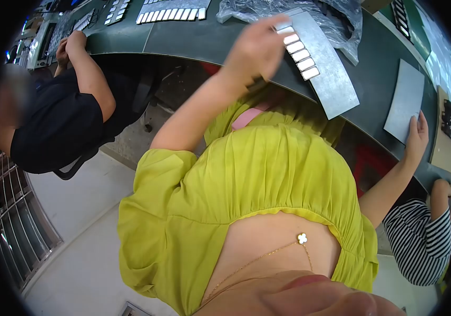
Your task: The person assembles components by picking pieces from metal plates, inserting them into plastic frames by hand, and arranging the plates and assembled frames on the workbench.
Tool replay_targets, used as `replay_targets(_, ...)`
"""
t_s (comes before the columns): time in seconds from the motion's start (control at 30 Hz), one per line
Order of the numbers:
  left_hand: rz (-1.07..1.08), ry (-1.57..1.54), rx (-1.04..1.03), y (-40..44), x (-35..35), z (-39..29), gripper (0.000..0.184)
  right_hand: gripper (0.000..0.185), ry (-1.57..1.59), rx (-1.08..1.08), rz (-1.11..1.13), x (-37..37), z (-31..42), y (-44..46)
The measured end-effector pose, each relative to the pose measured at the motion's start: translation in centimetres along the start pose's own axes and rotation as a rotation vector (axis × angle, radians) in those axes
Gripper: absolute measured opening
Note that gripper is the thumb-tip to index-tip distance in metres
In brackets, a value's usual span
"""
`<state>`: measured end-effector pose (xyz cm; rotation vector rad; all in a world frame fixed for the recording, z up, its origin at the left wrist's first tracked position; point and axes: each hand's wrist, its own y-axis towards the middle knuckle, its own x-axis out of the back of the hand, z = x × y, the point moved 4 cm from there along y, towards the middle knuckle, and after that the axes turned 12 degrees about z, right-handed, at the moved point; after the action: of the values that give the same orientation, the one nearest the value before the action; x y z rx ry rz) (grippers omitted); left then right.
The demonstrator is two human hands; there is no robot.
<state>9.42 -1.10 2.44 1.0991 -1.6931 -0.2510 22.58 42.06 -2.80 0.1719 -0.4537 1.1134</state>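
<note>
My left hand (257, 50), slightly blurred and with a dark band at the wrist, is over the far end of a row of small white rectangular pieces (300, 55). Its fingers are curled in a pinch, and what is between them is hidden. The row lies along the left edge of a long grey metal plate (331, 68), which juts over the table's near edge. Farther right, my right hand (418, 138) grips the near corner of a second metal plate (405, 100), thumb on top and fingers along the edge. No pieces lie on that plate.
Crumpled clear plastic (336, 26) lies behind the first plate. More white pieces (170, 15) stand in rows at the far left of the dark table (194, 39). Cardboard (445, 150) lies at right. A person in black (62, 116) sits left, another in stripes (420, 239) right.
</note>
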Motion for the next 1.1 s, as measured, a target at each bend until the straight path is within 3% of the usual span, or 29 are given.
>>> replay_targets(0.03,-0.011,0.058,0.079,0.1,1.4,1.2,0.018,0.038,-0.315,-0.055,-0.087,0.2,0.3,0.1)
replay_targets(0.07,0.001,0.191,0.037,-0.1,2.7,2.3,0.018,0.039,-0.476,0.024,-0.154,0.2,1.2,0.0)
replay_targets(0.1,0.141,0.083,0.27,-0.2,3.3,4.2,0.025,0.039,-0.479,0.026,-0.145,-1.1,2.9,-0.3)
replay_targets(0.17,0.157,0.238,0.22,-0.4,3.6,6.4,0.025,0.049,-0.496,0.29,-0.09,-6.1,9.0,-2.3)
replay_targets(0.23,0.215,0.27,0.198,0.1,3.5,7.2,0.023,0.066,-0.49,0.326,0.242,-13.2,14.7,-5.7)
replay_targets(0.3,0.275,0.295,0.164,0.7,3.2,7.9,0.021,0.079,-0.612,0.568,0.451,-17.9,16.0,-7.5)
replay_targets(0.37,0.291,0.349,0.109,0.9,2.8,8.4,0.013,0.08,-0.671,0.544,0.4,-20.4,14.9,-7.4)
replay_targets(0.63,0.288,0.373,0.056,1.6,2.9,8.7,0.008,0.08,-0.734,0.481,0.348,-20.4,14.1,-5.8)
replay_targets(0.8,0.275,0.356,0.076,2.0,2.8,9.8,0.007,0.079,-0.563,0.578,0.605,-18.6,15.0,-6.4)
replay_targets(0.9,0.219,0.365,0.08,1.9,3.0,9.5,0.008,0.077,-0.667,0.597,0.72,-19.3,15.4,-6.4)
replay_targets(1.1,0.387,0.355,0.086,1.9,4.0,8.5,0.011,0.074,-0.728,0.602,0.737,-19.1,15.5,-3.9)
